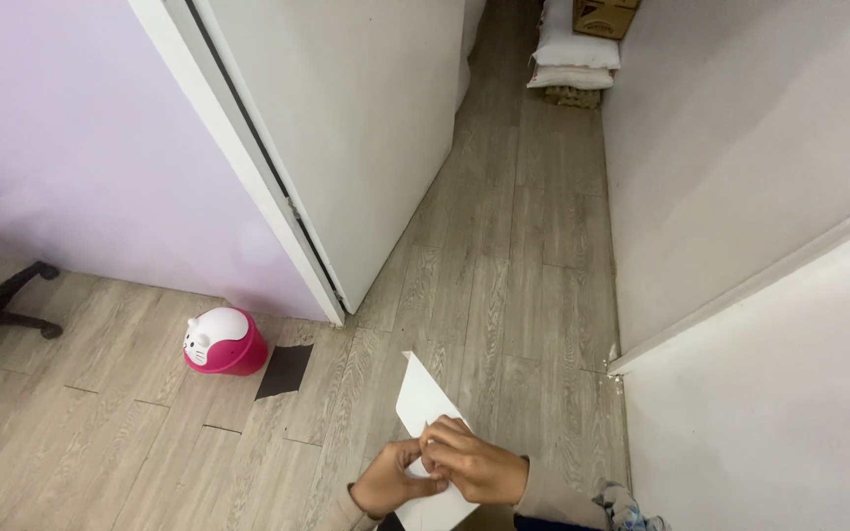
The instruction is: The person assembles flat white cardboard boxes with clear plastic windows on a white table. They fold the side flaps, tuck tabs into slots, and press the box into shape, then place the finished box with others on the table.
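Paper (423, 401), white and folded to a point, is down at the bottom of my view, held over the wood floor (504, 295). Its lower end is cut off by the frame edge and partly hidden under my fingers, so I can't see the whole shape. My left hand (391, 482) has a narrow grip, pinching the paper's edge. My right hand (476, 460) is curled tight on top of it, fingertips pressing the fold. Over to the left there's a pink bin (225, 341) with a white cat-face lid, a dark flat square (284, 371) just beside it. Far up the hallway: stacked white sacks (573, 49) and a cardboard box (602, 17), half cropped.
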